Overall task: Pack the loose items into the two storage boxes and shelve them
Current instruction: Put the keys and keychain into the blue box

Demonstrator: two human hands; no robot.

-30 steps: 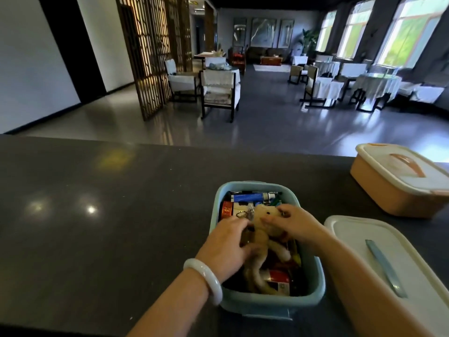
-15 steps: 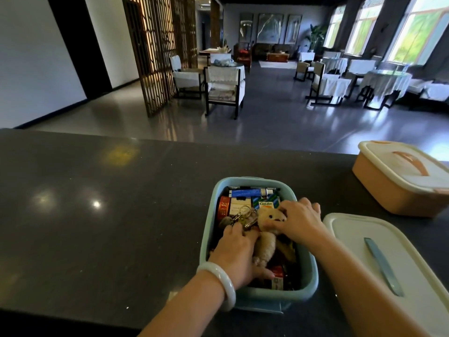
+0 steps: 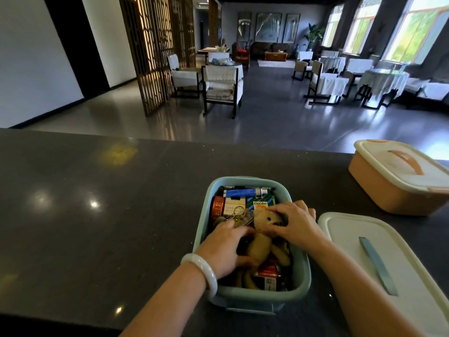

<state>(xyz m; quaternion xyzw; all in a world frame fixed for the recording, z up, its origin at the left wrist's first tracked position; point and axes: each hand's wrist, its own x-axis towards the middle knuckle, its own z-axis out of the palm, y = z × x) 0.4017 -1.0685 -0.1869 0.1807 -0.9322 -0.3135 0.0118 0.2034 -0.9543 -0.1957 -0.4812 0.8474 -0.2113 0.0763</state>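
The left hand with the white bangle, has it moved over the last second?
Yes. The left hand slid toward the far end of the light blue plastic box, from beside the teddy's body to nearer the keys.

An open pale-blue plastic storage box (image 3: 252, 296) holds a tan plush bear (image 3: 263, 239) among small packets; a lidded peach plastic storage box (image 3: 388, 190) stands well apart.

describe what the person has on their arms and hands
Both forearms are bare, with no sleeves in view. The left hand has a smooth, rounded, pale white bangle on its wrist. The right hand and its wrist carry nothing that shows: no ring, watch or glove. No rings show on the left hand either.
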